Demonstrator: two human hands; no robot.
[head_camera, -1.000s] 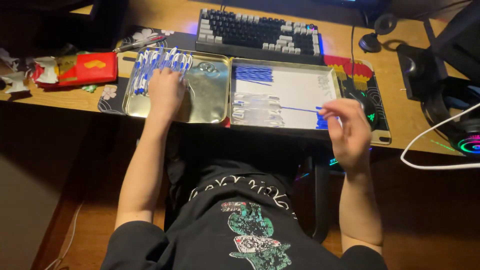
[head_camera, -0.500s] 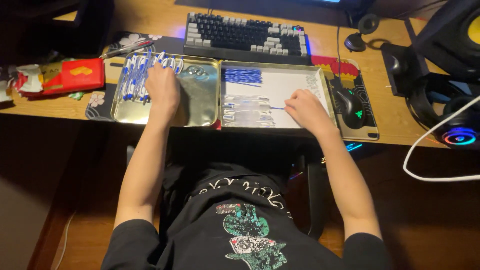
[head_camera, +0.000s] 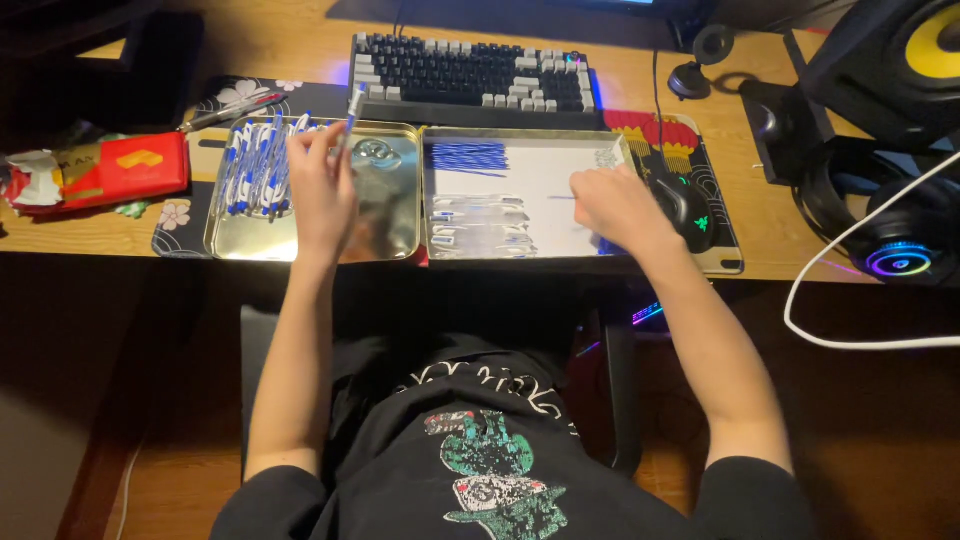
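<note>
I've got a blue-and-white pen (head_camera: 350, 118) up in my left hand (head_camera: 322, 185), fingers pinched closed around its lower barrel, the pen standing nearly upright over the back part of the silver tray (head_camera: 395, 215). That tray sits on the desk's left side, and a heap of finished blue-and-white pens (head_camera: 255, 165) lies in its left half, just beside my wrist.

Over to the right hand (head_camera: 615, 205): it's curled loosely, knuckles up, resting on the right part of the white tray (head_camera: 545, 170). A thin blue refill (head_camera: 562, 197) pokes out from the fingertips toward the left, so the hand looks to have it pinched, though the grip itself is hidden under the knuckles.

On that white tray, a bundle of blue refills (head_camera: 470, 157) lies along the back edge, and two rows of clear pen barrels (head_camera: 480, 225) lie nearer the front. The two trays sit side by side, edges touching.

Behind both trays runs a dark keyboard (head_camera: 470, 72). A black mouse (head_camera: 685, 205) sits just beside my right hand on a patterned mat (head_camera: 715, 250). Far left, a red packet (head_camera: 110, 170) lies on the wooden desk (head_camera: 290, 40). Far right, black headphones (head_camera: 900, 245) with a glowing ring, and a white cable (head_camera: 850, 335) looping off the desk edge.
</note>
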